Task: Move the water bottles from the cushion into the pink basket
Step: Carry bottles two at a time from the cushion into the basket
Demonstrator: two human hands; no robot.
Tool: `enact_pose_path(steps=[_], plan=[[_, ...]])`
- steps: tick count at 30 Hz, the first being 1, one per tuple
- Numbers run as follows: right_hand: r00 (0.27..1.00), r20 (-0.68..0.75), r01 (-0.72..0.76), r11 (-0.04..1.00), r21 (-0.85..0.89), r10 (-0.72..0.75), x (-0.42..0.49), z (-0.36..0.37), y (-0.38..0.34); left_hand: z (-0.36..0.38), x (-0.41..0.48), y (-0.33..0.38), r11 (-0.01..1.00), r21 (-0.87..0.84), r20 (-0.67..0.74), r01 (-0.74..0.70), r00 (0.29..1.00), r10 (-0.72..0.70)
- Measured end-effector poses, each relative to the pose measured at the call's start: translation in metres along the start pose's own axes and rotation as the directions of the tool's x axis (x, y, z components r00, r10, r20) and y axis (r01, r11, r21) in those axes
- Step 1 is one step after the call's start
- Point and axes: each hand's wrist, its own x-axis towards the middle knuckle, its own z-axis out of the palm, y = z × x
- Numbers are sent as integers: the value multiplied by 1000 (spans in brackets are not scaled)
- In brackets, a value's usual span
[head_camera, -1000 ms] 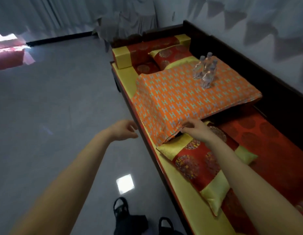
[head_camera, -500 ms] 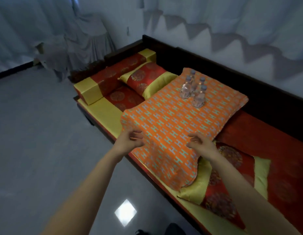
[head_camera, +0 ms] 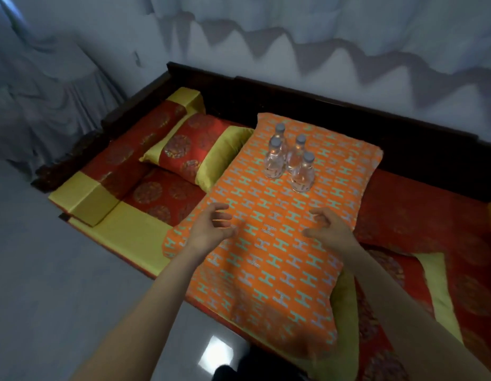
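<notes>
— Up past the frame's centre, where do the water bottles (head_camera: 289,160) stand from the hands?
— Four, upright, caps up, bunched on the far part of the orange cushion (head_camera: 269,265), beyond both hands and roughly between them.
— And the hands?
— Over the cushion's near half, left hand (head_camera: 211,229) and right hand (head_camera: 331,229) alike: fingers loosely curled, holding nothing.
— Which reaches first?
— The right, I'd judge: the front bottle (head_camera: 303,173) stands just beyond its fingertips. No pink basket shows.
</notes>
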Motion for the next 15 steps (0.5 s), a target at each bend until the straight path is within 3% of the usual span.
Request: enact_pose_path(steps=[4, 10, 15], plan=[[998, -50, -27, 999, -17, 26, 36, 0, -7, 7, 45, 2, 1000, 25, 35, 5, 999, -6], [977, -195, -91, 996, -14, 87, 96, 9, -12, 20, 115, -4, 974, 219, 160, -56, 987, 21], [937, -348, -64, 993, -102, 25, 144, 24, -22, 34, 178, 6, 958, 278, 255, -72, 967, -2]])
